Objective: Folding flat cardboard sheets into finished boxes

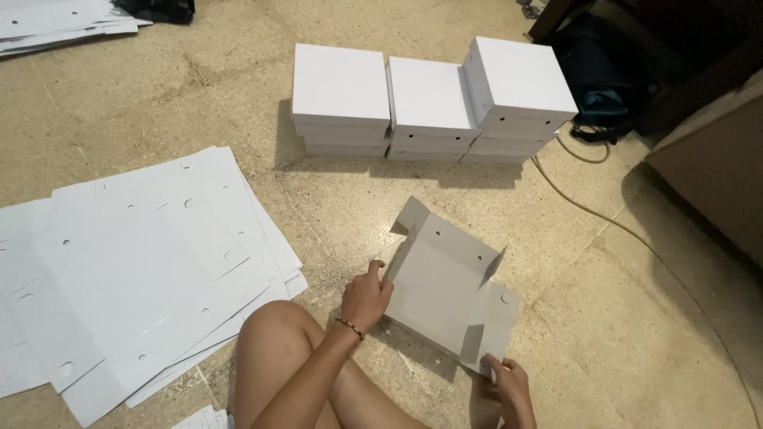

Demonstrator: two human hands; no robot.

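Left hand (366, 295) is reaching forward over a bent knee (274, 334), wrist with a bead bracelet (349, 326), fingers curling closed onto the left edge of the cardboard blank (445, 290), thumb up on top. Right hand (510, 388) is sitting low near the frame bottom, fingers pinching the blank's near right corner flap. The one grey-white blank is lying on the floor (620, 318) between both hands, half folded, side flaps standing up, small punched holes showing. Finished white boxes (433, 103) are standing well beyond it in three stacks side by side; the exact box count per stack is hard to tell. Pile of flat white sheets (135, 270) is lying left of the knee, too overlapped to count. One cable (604, 218) is running across the floor on the right.
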